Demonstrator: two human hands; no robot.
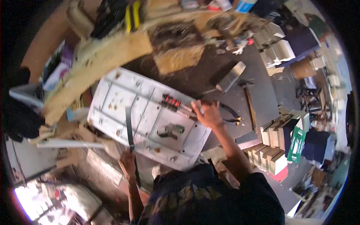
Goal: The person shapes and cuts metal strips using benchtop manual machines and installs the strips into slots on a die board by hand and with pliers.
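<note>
By panel (150, 122), seven o'clock: left hand (128, 163) grips dark strip (129, 122); right hand (210, 114), I can't tell. Loose swing risks scuffs.

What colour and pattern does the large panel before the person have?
White, crossed by greyish lines in a grid; the panel shows best in the head view.

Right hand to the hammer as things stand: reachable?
Probably yes: the hammer lies uncovered to the right of the right hand; only the black-handled tool lies between, seemingly easy to reach over.

The green packet (296, 144) bears blurred, unreadable print.
</note>
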